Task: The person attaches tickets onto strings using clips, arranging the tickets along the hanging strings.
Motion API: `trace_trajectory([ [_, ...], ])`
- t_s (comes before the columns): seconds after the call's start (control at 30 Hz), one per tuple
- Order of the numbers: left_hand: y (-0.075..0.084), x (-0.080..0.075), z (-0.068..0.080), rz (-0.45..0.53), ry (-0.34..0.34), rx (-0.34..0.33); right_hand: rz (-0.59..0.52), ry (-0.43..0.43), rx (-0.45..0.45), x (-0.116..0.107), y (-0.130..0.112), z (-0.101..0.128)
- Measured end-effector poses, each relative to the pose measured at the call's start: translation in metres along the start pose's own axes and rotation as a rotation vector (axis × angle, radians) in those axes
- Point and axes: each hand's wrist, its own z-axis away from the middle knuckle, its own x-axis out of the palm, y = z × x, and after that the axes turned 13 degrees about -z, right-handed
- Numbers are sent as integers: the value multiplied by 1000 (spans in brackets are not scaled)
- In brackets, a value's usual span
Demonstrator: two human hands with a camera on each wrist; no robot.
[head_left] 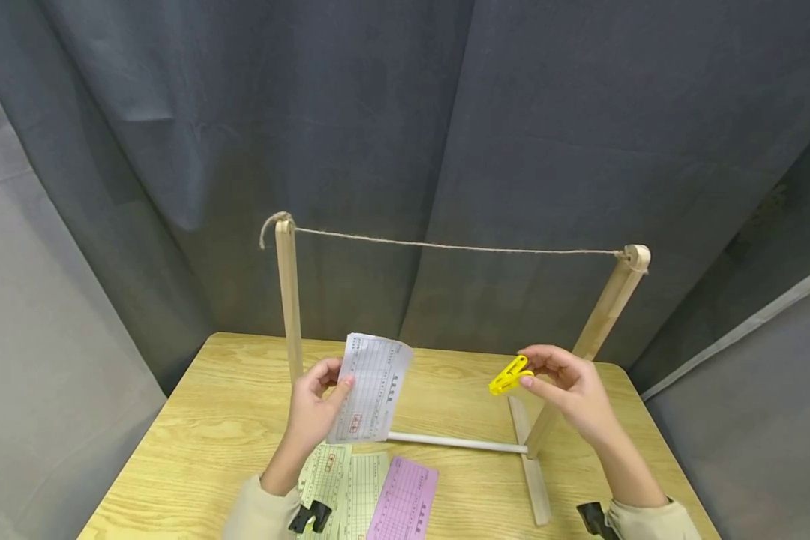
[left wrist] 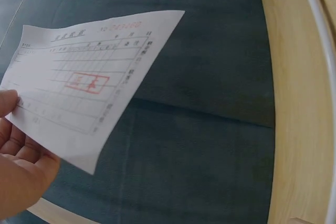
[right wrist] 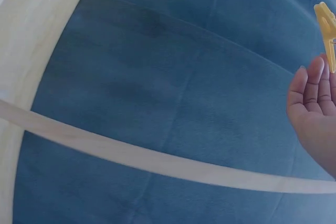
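Hands up over the wooden table [head_left: 196, 420] in the head view: the left hand [head_left: 313, 409] pinches a white slip [head_left: 371, 386] by its lower left edge, thumb on its face, holding it upright in front of the wooden rack [head_left: 289, 300], well below the twine [head_left: 459, 246] strung between the two posts. Right hand [head_left: 567, 386] pinches a yellow clothespin [head_left: 510, 375] between thumb and fingertips, near the right post. Flat on the table by the left sleeve lie two pale green slips [head_left: 347, 487] and a pink slip [head_left: 405, 499]. Left wrist view: white slip [left wrist: 86, 80] tilted, red stamp showing, thumb clamped on its left edge, left hand [left wrist: 21, 166] curled beneath. Right wrist view: right hand [right wrist: 315, 111] at the edge, fingers together, yellow clothespin [right wrist: 328, 32] poking up above them.
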Motion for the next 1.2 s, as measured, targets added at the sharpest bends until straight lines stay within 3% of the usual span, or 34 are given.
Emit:
trace_trajectory([
  [0.4, 8, -14, -20, 145, 87, -121, 46, -11, -12, 14, -19, -30],
  [0.63, 13, -20, -32, 189, 136, -73, 68, -1, -28, 22, -28, -48],
  [0.9, 18, -24, -49, 219, 166, -11, -44, -2, -87, 34, -36, -68],
  [1.2, 24, -29, -59, 235, 186, -21, -85, 25, -106, 46, -45, -85],
])
